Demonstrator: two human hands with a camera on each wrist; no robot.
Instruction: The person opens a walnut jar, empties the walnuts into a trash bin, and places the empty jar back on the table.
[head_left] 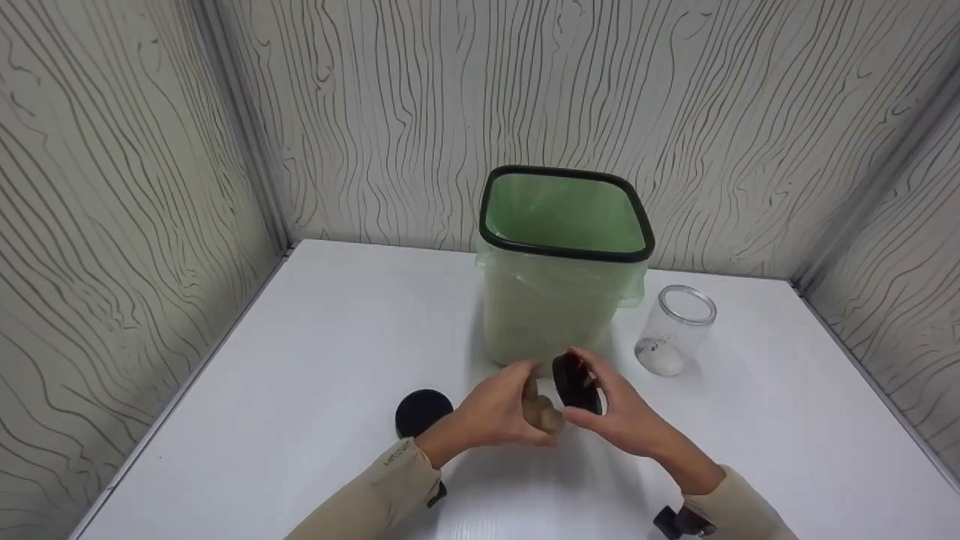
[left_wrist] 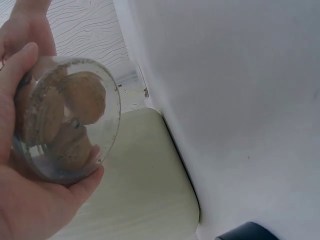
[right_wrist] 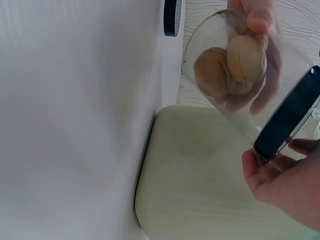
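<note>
My left hand (head_left: 491,409) grips a clear jar (left_wrist: 111,120) around its lower end; the jar lies tilted, with several walnuts (right_wrist: 245,59) gathered toward its base. A dark lid (head_left: 576,384) is held by its edge between the thumb and fingers of my right hand (head_left: 630,416). In the right wrist view the lid is at the jar's mouth; whether it is seated there I cannot tell. Both hands are in front of the bin, above the white table.
Behind the hands stands a pale bin (head_left: 551,315) with a black rim and a green liner. A second clear jar (head_left: 679,330), lidless, stands to its right with specks near its base. Another dark lid (head_left: 422,411) lies on the white table (head_left: 315,352), partly behind my left forearm.
</note>
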